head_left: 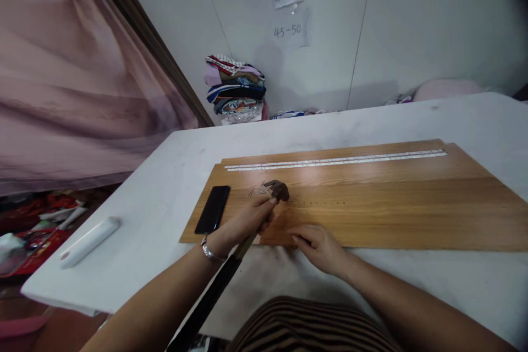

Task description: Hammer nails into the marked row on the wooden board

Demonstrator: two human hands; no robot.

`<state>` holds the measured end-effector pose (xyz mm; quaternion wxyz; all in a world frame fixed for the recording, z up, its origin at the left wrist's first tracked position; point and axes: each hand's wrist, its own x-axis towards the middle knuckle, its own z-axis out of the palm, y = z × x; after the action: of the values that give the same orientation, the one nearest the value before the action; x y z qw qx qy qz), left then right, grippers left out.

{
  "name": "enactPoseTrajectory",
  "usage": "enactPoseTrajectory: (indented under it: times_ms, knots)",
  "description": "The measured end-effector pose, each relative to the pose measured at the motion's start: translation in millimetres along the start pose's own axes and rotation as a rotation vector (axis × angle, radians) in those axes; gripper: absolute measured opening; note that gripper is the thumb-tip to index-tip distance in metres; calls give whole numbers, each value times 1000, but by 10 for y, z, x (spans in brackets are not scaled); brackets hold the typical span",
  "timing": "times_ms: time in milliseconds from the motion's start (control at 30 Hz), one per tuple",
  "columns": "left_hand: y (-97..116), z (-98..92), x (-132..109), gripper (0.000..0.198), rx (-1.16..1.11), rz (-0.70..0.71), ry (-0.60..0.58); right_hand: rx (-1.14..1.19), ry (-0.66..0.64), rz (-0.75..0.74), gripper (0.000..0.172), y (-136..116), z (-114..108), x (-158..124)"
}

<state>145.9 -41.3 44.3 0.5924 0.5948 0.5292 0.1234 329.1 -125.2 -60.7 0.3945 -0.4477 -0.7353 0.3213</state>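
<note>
A hammer (240, 250) with a dark grip slants up from the bottom edge, its rusty head over the wooden board (391, 198). My left hand (251, 220), with a bracelet at the wrist, is wrapped round the handle just below the head. Several nails (258, 192) lie loose on the board beside the hammer head. A row of small dark dots (317, 203) runs to the right of the head. My right hand (317, 245) rests at the board's front edge, thumb and fingers close together; whether anything is between them is too small to tell.
A black phone (212, 210) lies on the board's left end. Two white strips (336, 161) run along its back. On the white table (144, 176) is a white cylinder (89, 242). Folded clothes (237, 88) are stacked behind, and a pink curtain (82, 66) hangs at left.
</note>
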Motion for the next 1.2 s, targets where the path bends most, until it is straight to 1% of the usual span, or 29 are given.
enactPoseTrajectory:
  times_ms: [167, 467, 733, 1033, 1200]
  knots:
    - [33, 15, -18, 45, -10, -4, 27, -3, 3, -7, 27, -21, -19, 5]
    - [-21, 23, 19, 46, 28, -21, 28, 18, 3, -5, 27, -47, -30, 19]
    - [54, 17, -23, 45, -6, 0, 47, 6, 5, 1, 27, -4, -9, 7]
    - [-41, 25, 32, 46, 14, -20, 25, -7, 9, -1, 26, -44, -31, 25]
    - [3, 20, 11, 46, 0, -16, 24, 1, 14, -15, 27, -42, -28, 22]
